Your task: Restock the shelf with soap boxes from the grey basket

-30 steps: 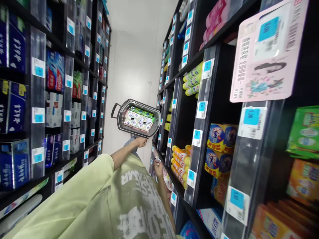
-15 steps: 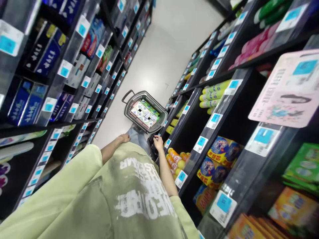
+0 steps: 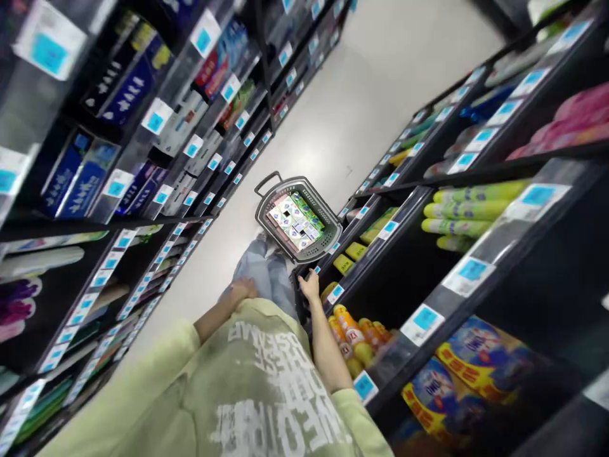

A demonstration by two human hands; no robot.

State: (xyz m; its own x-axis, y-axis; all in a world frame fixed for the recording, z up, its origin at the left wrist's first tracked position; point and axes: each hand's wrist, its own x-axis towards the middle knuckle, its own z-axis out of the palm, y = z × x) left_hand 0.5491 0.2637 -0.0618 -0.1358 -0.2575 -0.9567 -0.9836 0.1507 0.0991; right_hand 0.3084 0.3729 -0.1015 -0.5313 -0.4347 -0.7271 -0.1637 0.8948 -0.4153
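Observation:
My left hand lies against the front of my jeans at the thigh, its fingers stretched out and holding nothing. My right hand hangs beside the lower right shelves, with fingertips apart and nothing visible between them. A dark edge or bar is close to its fingers; I cannot tell whether they touch. Ahead of my feet is a dark grey shopping basket, its loop handle sticking out at the far left. In the basket lie white, green and pink printed packs.
Shelves of toothpaste boxes line the left side. To the right are yellow-green bottles, orange bottles, yellow packs and blue-and-yellow detergent boxes. Pale floor runs between the shelves.
The view has shifted, so the basket and both hands appear farther right and the hands lower. The pink sign on the right has left the view. Neither hand has taken hold of anything visible.

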